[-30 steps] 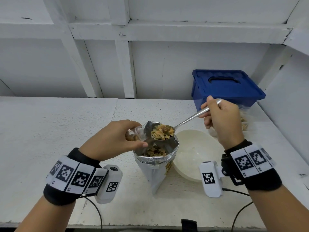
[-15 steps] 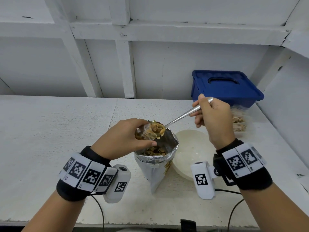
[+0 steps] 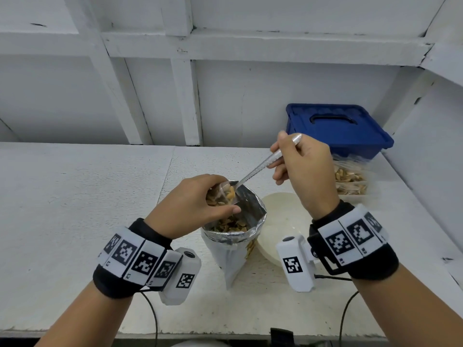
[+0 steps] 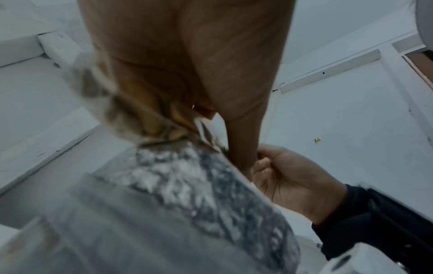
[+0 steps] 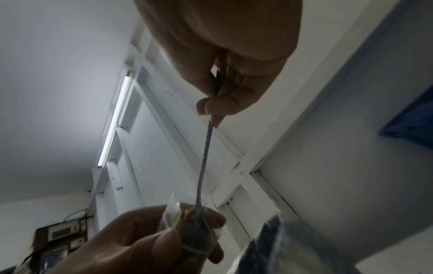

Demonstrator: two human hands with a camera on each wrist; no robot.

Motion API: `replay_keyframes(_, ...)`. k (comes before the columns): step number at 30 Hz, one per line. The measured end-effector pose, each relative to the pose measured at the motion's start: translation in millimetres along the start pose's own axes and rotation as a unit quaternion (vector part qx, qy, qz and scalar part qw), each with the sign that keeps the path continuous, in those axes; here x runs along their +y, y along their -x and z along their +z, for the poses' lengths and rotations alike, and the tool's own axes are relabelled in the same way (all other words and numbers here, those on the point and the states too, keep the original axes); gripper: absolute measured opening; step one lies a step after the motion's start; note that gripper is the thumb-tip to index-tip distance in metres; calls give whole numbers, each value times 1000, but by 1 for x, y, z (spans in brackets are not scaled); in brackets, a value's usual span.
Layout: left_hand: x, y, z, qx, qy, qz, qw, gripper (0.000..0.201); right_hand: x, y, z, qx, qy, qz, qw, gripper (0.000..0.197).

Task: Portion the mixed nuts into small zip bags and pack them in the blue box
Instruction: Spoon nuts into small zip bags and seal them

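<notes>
While left hand [image 3: 190, 206] curls fingers [image 5: 164, 239] round small zip bag [image 3: 221, 195], holding its mouth open above foil pouch [image 3: 234, 236], right hand [image 3: 304, 171] pinches spoon [image 3: 260, 169] handle, bowl tipped into bag mouth. Nuts [image 3: 219, 196] show inside bag; more in pouch. Pouch stands upright on white table [image 3: 75, 196], touching cream bowl [image 3: 280, 209] on its right. Filled bags [image 3: 350, 179] lie beyond bowl, just before blue box [image 3: 338, 128], lid on, in back right corner. White panelled wall [image 3: 225, 101] behind; strip light [image 5: 114, 122] overhead.
</notes>
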State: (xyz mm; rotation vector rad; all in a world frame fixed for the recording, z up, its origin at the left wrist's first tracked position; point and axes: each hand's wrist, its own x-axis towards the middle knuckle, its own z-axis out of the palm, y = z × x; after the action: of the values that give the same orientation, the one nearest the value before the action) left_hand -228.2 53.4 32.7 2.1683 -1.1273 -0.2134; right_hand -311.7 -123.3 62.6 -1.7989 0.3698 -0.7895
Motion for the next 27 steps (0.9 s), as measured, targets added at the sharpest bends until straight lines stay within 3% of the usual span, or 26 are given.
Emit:
replay_keyframes(3,-4,3,1,31,52,-22,998,61,-14,-2,5,-9,27,-82,996,26)
replay_keyframes(7,-10,3,1,74,116,-64,988,31,-32,-6,9,-36,44,-194,979,24)
replay_keyframes(11,-20,7,-1,106,146,-69,981,39,-39,-10,5,-25,51,-265,963,22)
replay_keyframes(18,-30,7,-11,135,160,-76,975,40,-23,-13,-20,25,48,-215,975,23)
replay_keyframes(22,-28,1,-18,169,158,-65,971,39,3,7,-12,-83,133,-117,981,16)
replay_keyframes(27,-18,-7,-20,208,159,-37,964,32,30,28,8,-196,230,-64,951,15)
